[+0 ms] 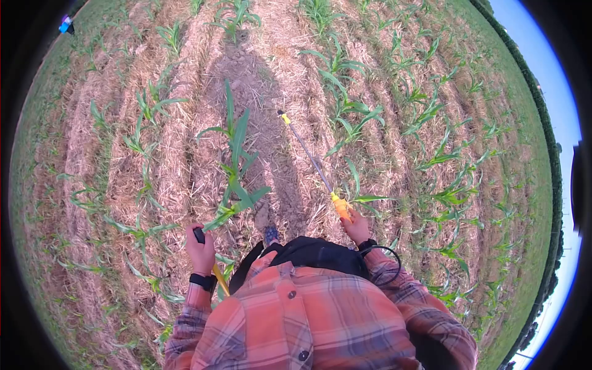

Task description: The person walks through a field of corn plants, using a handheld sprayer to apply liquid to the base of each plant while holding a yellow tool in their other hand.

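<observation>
My right hand (357,228) is closed around the yellow handle of a spray lance (313,161). The thin lance points forward and slightly left over the soil, ending in a yellow and black nozzle (283,116). A black hose (394,254) loops beside my right wrist. On the left, my left hand (200,251) is wrapped round the black grip of a yellow pump lever (220,280), whose lower end is hidden by my body. Just ahead of that hand stands a young maize plant (235,148). Whether any spray leaves the nozzle cannot be made out.
Rows of young maize plants (354,114) run forward on both sides. Dry straw (203,98) covers the soil between them. A shoe (271,234) shows below me on the bare strip. Far off at the upper left is a small blue figure or object (66,26).
</observation>
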A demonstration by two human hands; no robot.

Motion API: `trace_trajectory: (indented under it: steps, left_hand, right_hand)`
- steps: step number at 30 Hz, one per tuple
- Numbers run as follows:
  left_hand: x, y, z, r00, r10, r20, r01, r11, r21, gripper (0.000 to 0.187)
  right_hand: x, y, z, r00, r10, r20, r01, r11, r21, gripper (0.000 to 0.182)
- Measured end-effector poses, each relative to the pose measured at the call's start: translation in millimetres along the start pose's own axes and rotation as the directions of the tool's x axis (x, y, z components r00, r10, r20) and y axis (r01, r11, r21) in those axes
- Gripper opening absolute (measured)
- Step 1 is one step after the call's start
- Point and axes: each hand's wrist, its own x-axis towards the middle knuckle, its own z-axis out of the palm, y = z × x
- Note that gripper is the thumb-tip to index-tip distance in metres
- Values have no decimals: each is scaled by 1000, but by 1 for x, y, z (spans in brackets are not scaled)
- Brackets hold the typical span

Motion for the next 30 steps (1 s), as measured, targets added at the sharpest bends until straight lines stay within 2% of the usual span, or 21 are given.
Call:
trace_trajectory:
  steps: [2,4,6,10,12,13,14,15,17,19,20,21,23,24,25,26,27,28,29,30]
  left_hand:
    - [9,8,-4,999,37,17,-37,999,4,16]
    - [13,29,-14,997,70,34,-70,997,14,17]
    - [9,57,-28,988,-145,58,154,969,-191,18]
    - [25,64,-29,992,-123,6,122,981,-153,18]
    - [50,47,8,999,-39,-4,40,997,67,18]
    - [63,-8,30,997,-73,8,73,995,68,17]
    - [72,16,53,999,-41,30,37,994,107,17]
    - [83,5,73,998,-9,68,0,990,138,18]
    - [100,24,107,992,123,33,-127,959,253,17]
    - [119,11,137,990,116,77,-135,933,334,17]
    - [132,5,153,989,99,108,-134,905,404,17]
    - [140,17,169,986,111,121,-150,904,400,17]
    - [146,39,201,991,33,129,-78,932,355,16]
    - [151,70,200,983,53,176,-97,961,257,18]
    - [160,76,195,977,126,173,-166,956,242,18]
    - [160,111,182,978,99,184,-140,965,221,18]
    - [155,147,167,986,-34,166,25,998,56,17]
    - [148,168,145,991,-17,130,24,998,-55,17]
    - [142,195,126,995,-27,91,36,994,-103,17]
    - [135,216,111,999,29,23,-27,995,-94,16]
  right_hand:
    - [6,-20,12,997,-7,80,20,988,-156,51]
    - [12,-21,23,994,-19,107,28,996,-85,52]
    - [17,-31,26,990,-30,140,28,999,15,53]
    - [39,-38,20,990,-8,142,14,999,-40,52]
    - [63,-37,13,988,-50,147,70,988,-135,54]
    - [76,-37,9,987,-57,150,76,989,-128,54]
    - [90,-35,5,991,-64,118,76,992,-99,53]
    - [105,-27,1,994,-65,84,71,995,-71,52]
    - [134,-10,-10,996,-80,47,85,990,-115,51]
    - [152,-11,-28,999,-43,16,44,998,-36,51]
    - [162,-11,-36,996,-89,-15,89,996,-8,51]
    - [169,-18,-47,996,-85,-32,85,996,-2,51]
    - [179,-30,-74,999,23,-26,-22,999,45,49]
    - [194,-5,-77,992,-28,-121,27,1000,-7,44]
    - [204,-3,-88,992,-24,-124,24,1000,-3,44]
    - [213,1,-96,992,-14,-125,13,1000,-14,45]
    - [220,4,-105,992,-8,-123,4,1000,-29,47]
    - [231,17,-109,980,-109,-169,101,993,-57,40]
    - [237,12,-115,979,-112,-168,103,993,-60,40]
    - [240,5,-122,989,-28,-146,32,999,26,40]
